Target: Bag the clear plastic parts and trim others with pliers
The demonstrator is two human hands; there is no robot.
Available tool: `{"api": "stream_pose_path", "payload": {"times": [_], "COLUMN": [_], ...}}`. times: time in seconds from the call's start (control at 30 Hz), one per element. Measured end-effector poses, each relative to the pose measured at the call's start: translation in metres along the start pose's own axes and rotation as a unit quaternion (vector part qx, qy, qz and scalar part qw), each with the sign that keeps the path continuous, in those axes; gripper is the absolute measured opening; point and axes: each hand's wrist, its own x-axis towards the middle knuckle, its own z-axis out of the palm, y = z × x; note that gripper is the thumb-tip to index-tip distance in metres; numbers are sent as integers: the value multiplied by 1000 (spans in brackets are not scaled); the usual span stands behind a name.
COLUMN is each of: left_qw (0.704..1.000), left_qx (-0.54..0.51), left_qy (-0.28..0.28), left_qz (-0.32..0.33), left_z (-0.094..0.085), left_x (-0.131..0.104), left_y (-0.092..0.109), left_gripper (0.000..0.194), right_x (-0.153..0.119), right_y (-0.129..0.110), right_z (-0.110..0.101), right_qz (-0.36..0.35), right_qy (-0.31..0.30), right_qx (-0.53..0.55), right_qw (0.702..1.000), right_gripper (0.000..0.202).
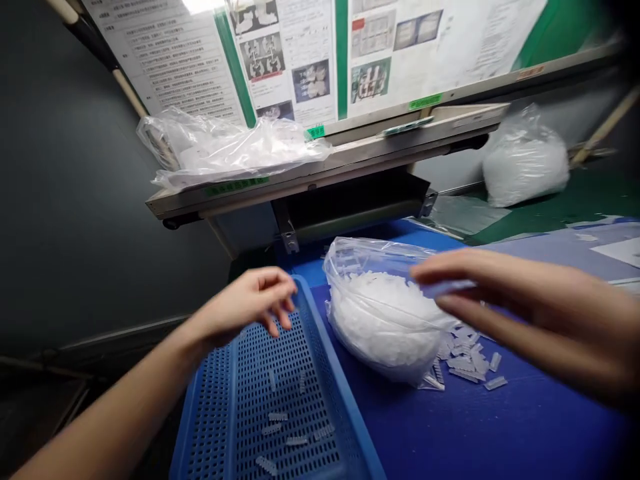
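My left hand (263, 300) hovers over the far end of a blue perforated basket (320, 357), its fingers loosely curled and apart, holding nothing visible. Several small clear toothed strips (297, 441) lie scattered on the basket's floor. To the basket's right, a clear plastic bag (385, 327) full of white pieces rests on the blue table surface (430, 433). My right hand (480, 293) is raised at the bag's right side, blurred, with a gap between thumb and fingers and nothing seen in it. Below it, a loose pile of translucent strips (467, 360) spreads on the table.
Above the table, a shelf ledge (360, 150) carries crumpled clear bags (240, 147). Printed sheets (295, 60) hang on the board behind it. Another filled bag (525, 160) stands at the back right. Under the ledge is a dark metal-ended roller (355, 217).
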Motion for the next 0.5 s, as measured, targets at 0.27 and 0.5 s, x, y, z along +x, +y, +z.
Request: {"api": "stream_pose_path", "payload": {"times": [0.27,0.5], "left_qw": [938,936], "left_qx": [231,293], "left_qy": [-61,-53], "left_qz": [-253,-185], "left_z": [110,105], "left_x": [-27,-20], "left_y": [-132,-151], "left_gripper": [124,136], "right_x": [4,13], "right_y": [-58,-55], "right_z": [196,264], "right_qz": [-83,-89], "right_qy": [-294,-292], "right_qx": [-65,-96], "right_qw": [950,947], "right_gripper": [38,28]}}
